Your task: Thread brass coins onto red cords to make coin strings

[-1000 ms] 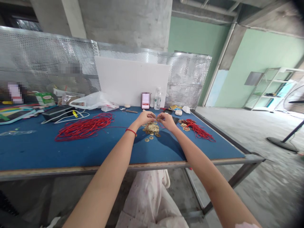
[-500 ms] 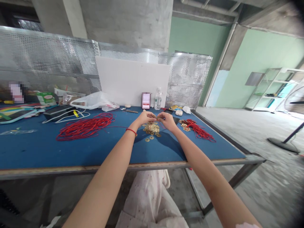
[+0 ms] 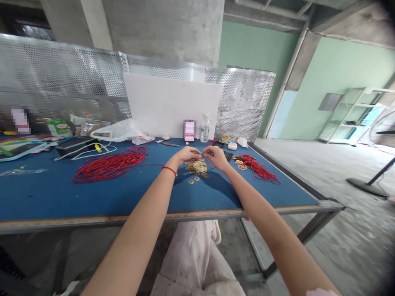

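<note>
My left hand and my right hand meet fingertip to fingertip above a pile of gold coins on the blue table. Both are closed in a pinch around a small coin with a red cord by it; the fingers cover most of it. A thin red strand runs from near my left hand toward a large heap of red cord on the left. To the right of my right hand lies a bundle of red cords with coins at its end.
Along the back of the blue table stand a phone, a clear bottle and a white plastic bag. A black box with white cords lies at left, a white case at back right.
My left hand has shifted slightly left and down, and its fingertips have moved a little. My right hand stays nearly where it was, still pinched.
</note>
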{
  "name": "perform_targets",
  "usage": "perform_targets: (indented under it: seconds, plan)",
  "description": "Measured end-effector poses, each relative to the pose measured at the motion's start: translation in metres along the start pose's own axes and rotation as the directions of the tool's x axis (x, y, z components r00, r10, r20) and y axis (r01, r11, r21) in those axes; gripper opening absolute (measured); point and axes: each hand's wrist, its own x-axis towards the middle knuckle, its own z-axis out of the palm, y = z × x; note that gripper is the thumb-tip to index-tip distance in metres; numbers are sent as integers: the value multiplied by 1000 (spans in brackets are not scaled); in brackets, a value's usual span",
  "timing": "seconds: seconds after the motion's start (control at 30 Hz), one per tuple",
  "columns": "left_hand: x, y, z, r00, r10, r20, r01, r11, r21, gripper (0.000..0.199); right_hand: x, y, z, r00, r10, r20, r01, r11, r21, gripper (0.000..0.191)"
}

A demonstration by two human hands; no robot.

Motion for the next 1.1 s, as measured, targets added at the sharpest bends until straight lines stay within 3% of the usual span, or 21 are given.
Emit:
perform_targets:
  seconds: [0.43,0.57,0.7,0.8,0.97,1.1]
  plan:
    - [3,-1,5,998,-5,-55,9,998,62,31,0,3,0,1000,8,21,-9,1000,29,10]
    - [4,-2,4,999,11,-50,-7,998,66,29,2,6,-1,998,64,-17,-62,995,80,11]
    - [3,0,4,999,-12,-38,14,998,58,29,3,10,-5,991,83,-107,-83,997,7,21]
    - [1,1,4,999,-12,-38,13,1000,27,31,3,12,-6,991,82,-110,-90,994,-70,28]
    - [0,1,1,999,10,-49,-12,999,-36,36,5,14,-6,990,124,71,-123,992,-27,17]
    - [-3,2,0,998,1,-60,-7,996,-91,39,5,12,-7,959,107,261,-140,984,111,24]
